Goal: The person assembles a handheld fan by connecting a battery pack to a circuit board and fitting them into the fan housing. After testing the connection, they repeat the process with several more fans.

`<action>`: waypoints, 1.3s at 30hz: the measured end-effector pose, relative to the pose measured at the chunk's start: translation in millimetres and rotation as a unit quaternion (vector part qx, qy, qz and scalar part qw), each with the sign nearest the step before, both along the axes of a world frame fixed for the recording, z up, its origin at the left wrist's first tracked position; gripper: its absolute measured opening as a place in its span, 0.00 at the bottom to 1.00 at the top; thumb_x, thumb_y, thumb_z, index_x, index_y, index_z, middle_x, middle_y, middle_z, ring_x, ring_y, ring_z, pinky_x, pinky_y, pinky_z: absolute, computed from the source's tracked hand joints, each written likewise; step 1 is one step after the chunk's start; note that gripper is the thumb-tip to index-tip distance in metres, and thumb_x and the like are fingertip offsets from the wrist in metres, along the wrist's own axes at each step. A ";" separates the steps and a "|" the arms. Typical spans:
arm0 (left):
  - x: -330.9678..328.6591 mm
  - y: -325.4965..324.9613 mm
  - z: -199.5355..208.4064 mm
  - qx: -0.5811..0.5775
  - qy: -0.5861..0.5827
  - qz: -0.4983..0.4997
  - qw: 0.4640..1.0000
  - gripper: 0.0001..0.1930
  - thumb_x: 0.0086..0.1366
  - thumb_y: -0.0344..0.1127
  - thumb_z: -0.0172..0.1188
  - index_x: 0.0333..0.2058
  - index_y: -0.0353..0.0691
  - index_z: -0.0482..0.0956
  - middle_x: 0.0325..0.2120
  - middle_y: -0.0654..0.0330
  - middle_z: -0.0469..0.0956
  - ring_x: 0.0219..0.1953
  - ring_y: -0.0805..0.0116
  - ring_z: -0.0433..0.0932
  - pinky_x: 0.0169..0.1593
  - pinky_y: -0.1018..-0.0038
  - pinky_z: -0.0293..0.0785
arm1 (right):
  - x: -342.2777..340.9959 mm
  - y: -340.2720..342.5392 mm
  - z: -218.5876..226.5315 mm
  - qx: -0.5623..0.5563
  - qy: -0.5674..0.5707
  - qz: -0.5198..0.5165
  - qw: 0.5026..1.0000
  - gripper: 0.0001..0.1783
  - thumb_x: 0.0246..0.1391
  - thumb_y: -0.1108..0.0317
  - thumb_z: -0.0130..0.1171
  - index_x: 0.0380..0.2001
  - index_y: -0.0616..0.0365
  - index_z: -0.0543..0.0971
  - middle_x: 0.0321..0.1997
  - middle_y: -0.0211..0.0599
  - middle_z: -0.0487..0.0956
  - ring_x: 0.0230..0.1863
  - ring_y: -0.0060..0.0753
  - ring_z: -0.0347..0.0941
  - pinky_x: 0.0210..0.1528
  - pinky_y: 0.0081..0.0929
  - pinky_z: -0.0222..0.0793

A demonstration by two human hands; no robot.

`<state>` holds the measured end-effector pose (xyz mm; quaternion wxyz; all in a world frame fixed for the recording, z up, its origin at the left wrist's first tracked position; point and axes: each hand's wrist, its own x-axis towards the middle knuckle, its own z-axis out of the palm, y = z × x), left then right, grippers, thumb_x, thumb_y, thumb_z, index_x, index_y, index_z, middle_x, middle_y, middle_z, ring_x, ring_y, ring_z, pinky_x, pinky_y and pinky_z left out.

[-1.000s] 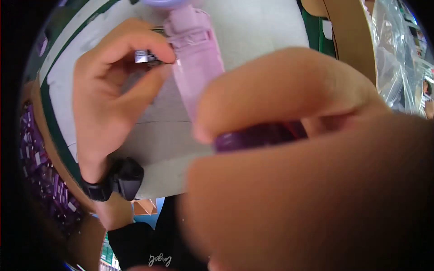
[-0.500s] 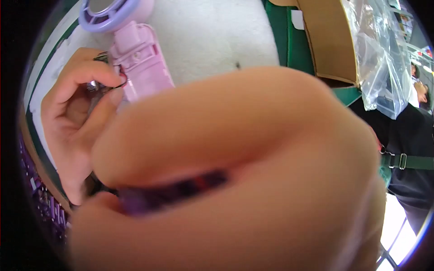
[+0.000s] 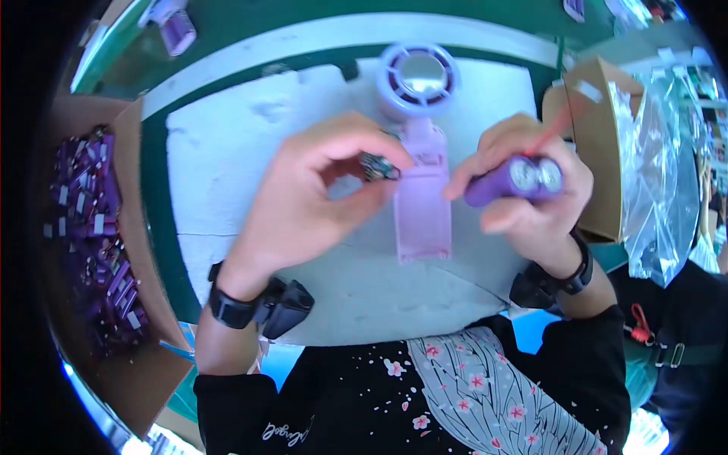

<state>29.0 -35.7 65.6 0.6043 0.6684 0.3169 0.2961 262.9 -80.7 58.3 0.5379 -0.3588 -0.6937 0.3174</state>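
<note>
A handheld fan (image 3: pixel 425 216) lies with its lavender round head away from me and its open pink handle toward me. At the handle's left edge my left hand (image 3: pixel 303 193) pinches a small circuit board (image 3: pixel 376 167) between thumb and fingertips. On the other side, my right hand (image 3: pixel 567 201) grips a purple battery pack (image 3: pixel 489 188) of two cylindrical cells, their silvery ends turned up toward me. A blurred red wire (image 3: pixel 552 135) rises from the pack. Its fingertips come close to the handle's right edge.
Under the fan is a white foam mat (image 3: pixel 220 201) on a green table. A cardboard box (image 3: pixel 140 205) of purple battery packs stands at left. At right are another cardboard box (image 3: pixel 603 186) and clear plastic bags (image 3: pixel 660 174); a person in dark clothes (image 3: pixel 682 326) is beyond.
The large blurred hand close to the camera has drawn back; my right hand now holds the battery pack beside the fan. The view has shifted, showing both forearms and the left box.
</note>
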 end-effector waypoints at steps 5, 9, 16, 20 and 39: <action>-25.6 9.9 -16.8 -0.035 0.047 -0.006 0.998 0.09 0.56 0.16 0.61 0.36 0.34 0.78 0.36 0.63 0.76 0.38 0.76 0.74 0.42 0.79 0.71 | -28.0 9.5 -4.3 -0.300 0.055 -0.021 0.952 0.13 0.56 0.65 0.62 0.36 0.64 0.73 0.27 0.35 0.77 0.23 0.26 0.73 0.25 0.19 0.67; -26.3 6.5 -27.2 -0.021 0.037 0.049 0.998 0.07 0.54 0.23 0.63 0.33 0.36 0.79 0.27 0.63 0.77 0.26 0.76 0.73 0.31 0.78 0.70 | -29.9 15.3 -4.5 -0.300 -0.081 0.045 0.949 0.08 0.57 0.68 0.57 0.31 0.63 0.75 0.24 0.31 0.76 0.22 0.21 0.71 0.25 0.15 0.62; -26.8 7.8 -20.0 -0.077 0.064 0.011 0.995 0.07 0.56 0.20 0.64 0.33 0.35 0.78 0.31 0.66 0.77 0.34 0.81 0.74 0.38 0.81 0.72 | -35.4 14.3 -4.4 -0.158 -0.200 0.024 0.967 0.05 0.52 0.72 0.61 0.27 0.63 0.78 0.22 0.34 0.74 0.18 0.21 0.69 0.22 0.16 0.59; -32.0 12.3 -25.8 -0.103 0.032 -0.027 0.994 0.06 0.59 0.24 0.66 0.35 0.33 0.79 0.31 0.64 0.79 0.34 0.80 0.76 0.38 0.80 0.73 | -38.4 14.0 -5.8 -0.046 -0.261 0.012 0.964 0.04 0.47 0.74 0.64 0.28 0.62 0.80 0.21 0.35 0.73 0.17 0.25 0.68 0.20 0.20 0.60; -29.1 9.2 -32.1 -0.107 -0.005 -0.011 0.994 0.05 0.63 0.25 0.63 0.37 0.31 0.80 0.31 0.61 0.80 0.31 0.77 0.80 0.37 0.79 0.77 | -46.4 10.9 -17.5 0.006 -0.287 -0.028 0.957 0.08 0.43 0.72 0.71 0.30 0.56 0.85 0.23 0.32 0.74 0.17 0.27 0.70 0.18 0.24 0.64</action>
